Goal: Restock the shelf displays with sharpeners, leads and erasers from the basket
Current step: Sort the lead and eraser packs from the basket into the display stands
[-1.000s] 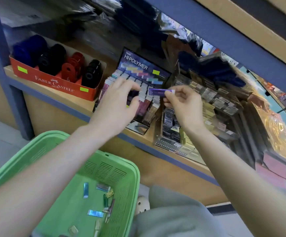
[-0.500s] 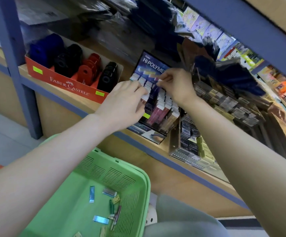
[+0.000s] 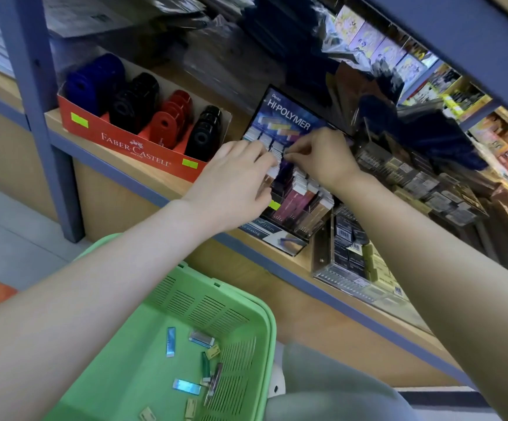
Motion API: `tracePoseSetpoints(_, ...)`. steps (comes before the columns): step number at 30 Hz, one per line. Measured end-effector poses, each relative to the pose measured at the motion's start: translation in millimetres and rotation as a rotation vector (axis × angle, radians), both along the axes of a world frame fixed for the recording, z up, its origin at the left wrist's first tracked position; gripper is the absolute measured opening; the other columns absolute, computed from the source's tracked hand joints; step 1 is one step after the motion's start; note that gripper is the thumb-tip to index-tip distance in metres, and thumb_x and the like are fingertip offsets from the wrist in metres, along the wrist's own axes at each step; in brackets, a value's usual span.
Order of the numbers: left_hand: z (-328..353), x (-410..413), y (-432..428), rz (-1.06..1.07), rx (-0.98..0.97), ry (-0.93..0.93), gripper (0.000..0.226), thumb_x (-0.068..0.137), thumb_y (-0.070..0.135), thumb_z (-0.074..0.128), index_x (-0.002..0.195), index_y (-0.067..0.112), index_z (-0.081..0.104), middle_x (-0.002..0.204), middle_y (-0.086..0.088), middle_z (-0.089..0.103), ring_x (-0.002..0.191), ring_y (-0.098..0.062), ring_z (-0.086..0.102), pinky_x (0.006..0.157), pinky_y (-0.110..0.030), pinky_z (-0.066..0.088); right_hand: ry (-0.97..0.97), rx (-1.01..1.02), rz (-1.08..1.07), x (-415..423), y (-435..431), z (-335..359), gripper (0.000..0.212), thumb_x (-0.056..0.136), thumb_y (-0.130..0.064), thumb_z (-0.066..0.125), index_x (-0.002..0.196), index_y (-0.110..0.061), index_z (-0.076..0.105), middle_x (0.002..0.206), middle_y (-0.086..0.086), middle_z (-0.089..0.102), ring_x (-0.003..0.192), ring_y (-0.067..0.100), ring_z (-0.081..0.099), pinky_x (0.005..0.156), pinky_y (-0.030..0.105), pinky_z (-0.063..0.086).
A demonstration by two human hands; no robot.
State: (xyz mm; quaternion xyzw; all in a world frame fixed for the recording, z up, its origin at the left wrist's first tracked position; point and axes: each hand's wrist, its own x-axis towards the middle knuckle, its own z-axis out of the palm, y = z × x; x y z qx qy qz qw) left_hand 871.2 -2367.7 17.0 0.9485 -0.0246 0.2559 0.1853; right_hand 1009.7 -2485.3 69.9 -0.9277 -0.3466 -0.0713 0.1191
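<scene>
The Hi-Polymer lead display (image 3: 289, 117) stands on the wooden shelf, its slots filled with rows of slim lead cases (image 3: 295, 202). My right hand (image 3: 322, 156) pinches the top of a dark purple lead case (image 3: 286, 169) that stands in a slot near the display's back rows. My left hand (image 3: 237, 180) lies beside it, fingertips pressing on the white tops of the neighbouring cases. The green basket (image 3: 265, 317) sits below at my lap with several small packs (image 3: 186, 387) loose on its floor.
A red Faber-Castell box (image 3: 134, 147) with blue, black and red sharpeners stands left of the display. A clear acrylic case (image 3: 350, 247) of dark packs stands to the right. A blue shelf post (image 3: 34, 86) rises at the left, and an upper shelf beam hangs overhead.
My right hand carried the purple lead case from in front of the display up to its back rows and lowered it among the cases. My left hand stayed on the case tops.
</scene>
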Motion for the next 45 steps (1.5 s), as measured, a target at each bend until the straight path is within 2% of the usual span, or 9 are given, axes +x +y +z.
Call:
tracePoseSetpoints(8,3,-8,1,-0.032,0.052,-0.004,0.043,0.089,0.021,0.052,0.130,0.008,0.050,0.129,-0.009,0.051,0.129,-0.025,0.040,0.115,-0.029,0.008,-0.130,-0.165,-0.018,-20,-4,7,0.025,0.096,-0.018,0.053,0.116,-0.014,0.066,0.110,0.012,0.068,0.105,0.029,0.061,0.085,0.040,0.051)
tracePoseSetpoints(13,-8,-62,6,-0.016,0.081,-0.133,0.034,0.084,0.016,0.052,0.115,0.004,0.059,0.115,-0.012,0.058,0.116,-0.027,0.047,0.107,-0.034,0.024,-0.257,0.159,0.167,-89,-27,-3,0.020,0.096,-0.017,0.050,0.113,-0.011,0.060,0.105,0.000,0.058,0.097,0.013,0.050,0.076,0.027,0.042)
tracePoseSetpoints(15,-25,-88,14,0.018,0.091,-0.109,0.033,0.083,0.018,0.050,0.111,0.004,0.061,0.109,-0.013,0.060,0.110,-0.027,0.049,0.100,-0.037,0.029,-0.225,0.171,0.257,-122,-37,-18,0.018,0.095,-0.020,0.047,0.106,-0.012,0.059,0.097,-0.003,0.054,0.087,0.008,0.044,0.070,0.020,0.033)
tracePoseSetpoints(20,-87,-152,37,0.176,0.033,0.144,0.036,0.083,0.026,0.043,0.109,0.007,0.060,0.107,-0.012,0.059,0.105,-0.026,0.048,0.093,-0.037,0.031,0.010,-0.028,0.427,-176,-44,-106,0.022,0.093,-0.027,0.042,0.106,-0.017,0.056,0.100,-0.001,0.058,0.094,0.014,0.054,0.077,0.026,0.047)
tracePoseSetpoints(25,-146,-198,60,0.394,-0.094,0.449,0.047,0.083,0.035,0.036,0.119,0.012,0.054,0.115,-0.013,0.058,0.100,-0.032,0.059,0.089,-0.036,0.031,0.446,-0.369,0.268,-181,-36,-223,0.037,0.100,-0.025,0.043,0.136,-0.017,0.042,0.133,0.000,0.047,0.122,0.016,0.048,0.103,0.031,0.039)
tracePoseSetpoints(29,-179,-213,71,0.504,-0.205,0.546,0.062,0.086,0.040,0.025,0.137,0.009,0.042,0.122,-0.014,0.053,0.108,-0.035,0.054,0.087,-0.044,0.044,0.650,-0.501,0.094,-167,-40,-305,0.044,0.098,-0.021,0.047,0.140,-0.012,0.035,0.139,0.006,0.042,0.117,0.021,0.052,0.100,0.031,0.041)
tracePoseSetpoints(34,-193,-215,73,0.572,-0.202,0.523,0.055,0.094,0.034,0.038,0.145,0.013,0.031,0.122,-0.010,0.050,0.096,-0.031,0.060,0.056,-0.034,0.045,0.844,-0.491,-0.153,-158,-54,-368,0.050,0.094,-0.009,0.053,0.140,-0.011,0.036,0.142,0.007,0.037,0.116,0.022,0.050,0.096,0.031,0.046)
tracePoseSetpoints(39,-201,-215,74,0.581,-0.207,0.516,0.057,0.096,0.040,0.032,0.147,0.015,0.027,0.124,-0.008,0.048,0.099,-0.027,0.058,0.054,-0.027,0.038,0.721,-0.535,-0.216,-166,-59,-406,0.056,0.091,-0.014,0.059,0.140,-0.003,0.034,0.145,0.014,0.036,0.134,0.027,0.032,0.110,0.032,0.023)
tracePoseSetpoints(45,-206,-216,72,0.570,-0.237,0.556,0.058,0.095,0.041,0.031,0.146,0.014,0.030,0.120,-0.008,0.050,0.096,-0.026,0.058,0.056,-0.025,0.035,0.697,-0.590,-0.206,-178,-65,-422,0.030,0.093,-0.016,0.056,0.121,-0.006,0.051,0.127,0.014,0.051,0.118,0.028,0.044,0.099,0.034,0.035)
